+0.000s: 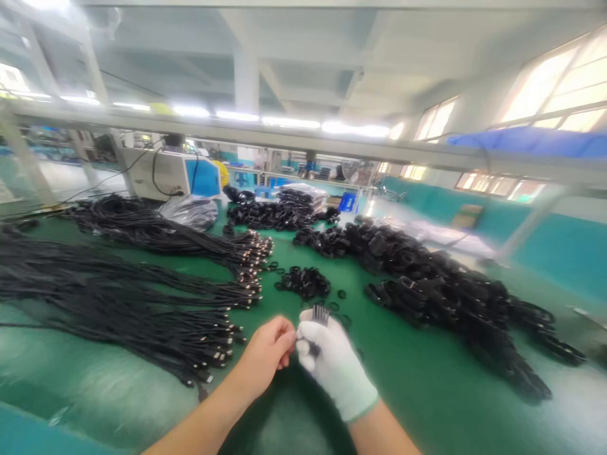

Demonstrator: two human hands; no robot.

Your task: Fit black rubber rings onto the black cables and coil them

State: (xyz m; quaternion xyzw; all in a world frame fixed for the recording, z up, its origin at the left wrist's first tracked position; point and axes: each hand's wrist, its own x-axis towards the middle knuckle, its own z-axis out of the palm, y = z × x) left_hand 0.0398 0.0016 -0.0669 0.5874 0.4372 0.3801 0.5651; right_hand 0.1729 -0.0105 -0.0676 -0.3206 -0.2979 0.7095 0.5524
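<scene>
Both hands meet over the green bench (417,392), just this side of the small heap of black rings (304,281). Our gloved right hand (334,363) has its grip closed around a short bunch of black cable ends (318,319); the tips stick up out of the fist toward the ring heap. Our bare left hand (268,355) pinches in at the glove's thumb side, fingertips touching the bunch. Whether a ring sits between those fingers, we cannot tell: too small and blurred.

Judgement: we're mid-step, gathering or dressing the bundled ends, probably for a ring. The next move calls for a steady right grip with the ends flush while the left works at the tips.

Relative to the ring heap:
- left of it: long black cables (142,297) fanned out, connector ends pointing toward it
- right of it: large pile of coiled cables (450,297)
- beyond it: more coils and a bagged stack (298,199)
- a few loose rings scattered between it and our hands
</scene>
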